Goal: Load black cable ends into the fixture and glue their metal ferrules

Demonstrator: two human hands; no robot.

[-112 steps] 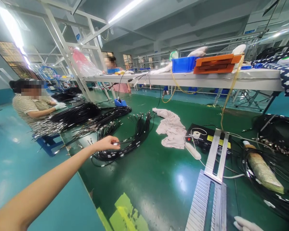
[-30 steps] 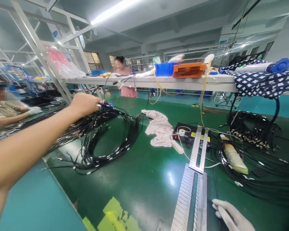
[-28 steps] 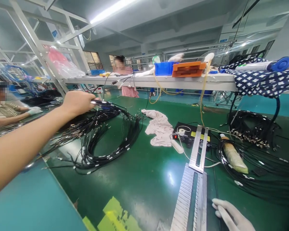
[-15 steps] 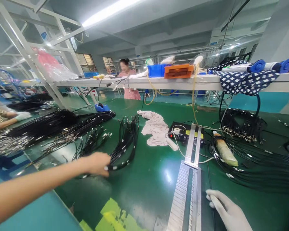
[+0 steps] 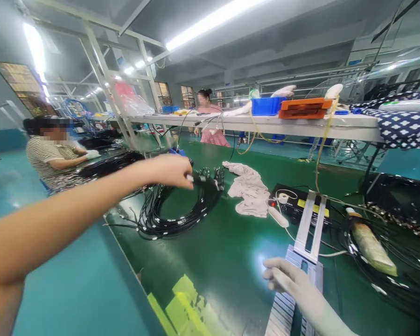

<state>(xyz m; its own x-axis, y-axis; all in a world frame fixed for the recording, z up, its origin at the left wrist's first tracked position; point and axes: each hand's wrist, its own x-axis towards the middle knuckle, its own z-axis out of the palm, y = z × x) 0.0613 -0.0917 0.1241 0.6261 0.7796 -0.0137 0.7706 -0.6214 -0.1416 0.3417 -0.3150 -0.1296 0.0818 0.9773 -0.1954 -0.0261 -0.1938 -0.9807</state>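
My left hand, bare and blurred, reaches over a looped bundle of black cables on the green tabletop. Its fingers are closed on a black cable; a whitish piece shows at the fingertips. The hand hides part of what it grips. My right hand, in a white glove, hovers over a long metal ruler fixture. Its fingers are loosely bent and slightly apart, with nothing visible in them. Behind the fixture sits a black box with a red light.
A pale crumpled cloth lies mid-table. At right are more coiled cables and a wrapped bottle-like object. Yellow-green sheet marks the front edge. A shelf carries blue and orange bins. A co-worker sits left.
The view has swung left. My left hand has risen and moved farther over the table with the cable. My right hand has shifted left from beside the fixture to above it.
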